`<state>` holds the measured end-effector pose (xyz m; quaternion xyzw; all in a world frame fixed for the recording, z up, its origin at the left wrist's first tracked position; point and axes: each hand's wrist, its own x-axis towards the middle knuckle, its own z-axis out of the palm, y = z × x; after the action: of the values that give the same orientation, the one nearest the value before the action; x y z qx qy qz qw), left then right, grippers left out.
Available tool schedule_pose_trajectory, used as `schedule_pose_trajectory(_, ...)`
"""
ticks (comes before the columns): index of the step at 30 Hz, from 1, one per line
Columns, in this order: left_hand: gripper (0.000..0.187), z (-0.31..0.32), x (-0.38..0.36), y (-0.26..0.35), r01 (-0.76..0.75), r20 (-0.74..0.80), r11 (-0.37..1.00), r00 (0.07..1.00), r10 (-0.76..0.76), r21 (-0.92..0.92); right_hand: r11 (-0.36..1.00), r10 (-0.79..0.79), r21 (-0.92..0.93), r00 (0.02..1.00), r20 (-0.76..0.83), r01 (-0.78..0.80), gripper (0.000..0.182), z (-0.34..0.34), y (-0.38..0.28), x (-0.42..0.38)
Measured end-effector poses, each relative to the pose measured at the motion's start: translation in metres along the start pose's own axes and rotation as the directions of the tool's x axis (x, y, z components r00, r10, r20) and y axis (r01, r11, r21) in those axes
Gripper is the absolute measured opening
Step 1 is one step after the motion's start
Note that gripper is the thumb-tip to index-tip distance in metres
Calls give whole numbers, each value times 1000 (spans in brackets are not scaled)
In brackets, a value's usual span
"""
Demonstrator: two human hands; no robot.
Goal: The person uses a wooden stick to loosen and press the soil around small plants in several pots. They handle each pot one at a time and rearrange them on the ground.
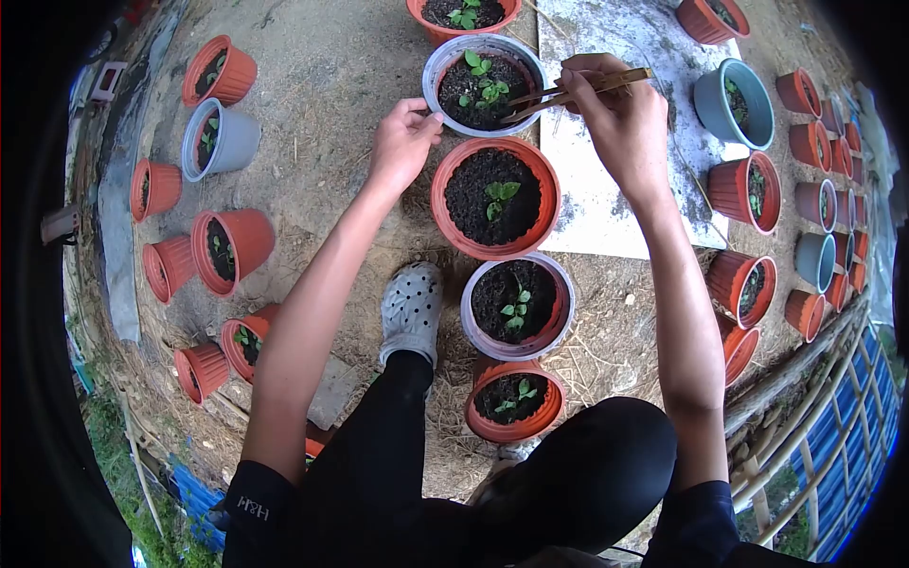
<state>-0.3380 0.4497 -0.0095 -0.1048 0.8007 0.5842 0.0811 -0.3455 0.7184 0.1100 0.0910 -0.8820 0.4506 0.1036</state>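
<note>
Wooden chopstick-like sticks (pixel 578 93) are held in my right hand (pixel 615 109), their tips over the dark soil of a grey-white pot (pixel 436 71) with small green seedlings (pixel 488 87). On the left side of that pot, my left hand (pixel 405 142) has its fingers at the rim; they look pinched together, and whether they grip the rim or something small cannot be made out. Directly below stands an orange pot (pixel 443 204) with one seedling (pixel 500 199) in its soil.
A pale pot (pixel 471 327) and another orange pot (pixel 478 417) continue the column toward my knees. More potted plants line both sides, including a blue-grey pot (pixel 734 104). A whitish board (pixel 606 218) lies right. My shoe (pixel 412 303) stands left of the column.
</note>
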Motion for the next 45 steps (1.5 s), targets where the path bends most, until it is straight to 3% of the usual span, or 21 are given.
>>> schedule_pose_trajectory(11, 39, 2, -4, 3, 16, -21, 1000, 1000, -16, 18, 999, -26, -25, 1000, -18, 25, 18, 3, 2, 0)
schedule_pose_trajectory(14, 38, 4, -3, 2, 14, -24, 1000, 1000, -13, 9, 993, -37, 117, 999, 7, 36, 19, 2, 8, 5)
schedule_pose_trajectory(24, 38, 4, -3, 4, 31, -25, 999, 999, -31, 6, 996, -59, 55, 981, -186, 70, 19, -3, 17, 5)
schedule_pose_trajectory(29, 39, 4, -4, 5, 29, -22, 999, 999, -29, 14, 993, -55, 97, 986, -156, 71, 19, 5, 24, 6)
schedule_pose_trajectory(31, 39, 3, -4, 5, 31, -23, 999, 999, -31, 16, 997, 13, 73, 992, -129, -4, 19, 3, 23, 3)
schedule_pose_trajectory(32, 39, 2, -3, 4, 23, -20, 1000, 1000, -23, 16, 999, -34, -6, 988, -147, 33, 19, 1, 24, 3)
schedule_pose_trajectory(36, 39, 2, -3, 3, 20, -6, 1000, 1000, -19, 22, 994, -83, 55, 986, -144, 92, 20, 6, 34, 6)
schedule_pose_trajectory(39, 39, 3, -3, 5, 29, -22, 999, 999, -29, 24, 998, 30, 64, 984, -178, -19, 21, 10, 37, 9)
schedule_pose_trajectory(41, 39, 2, -3, 7, 27, -22, 999, 999, -26, 30, 999, 13, 54, 969, -246, 1, 22, 8, 38, 9)
schedule_pose_trajectory(45, 40, 2, -1, 2, 13, -4, 1000, 1000, -13, 25, 997, 45, 77, 980, -196, -30, 22, 12, 43, 11)
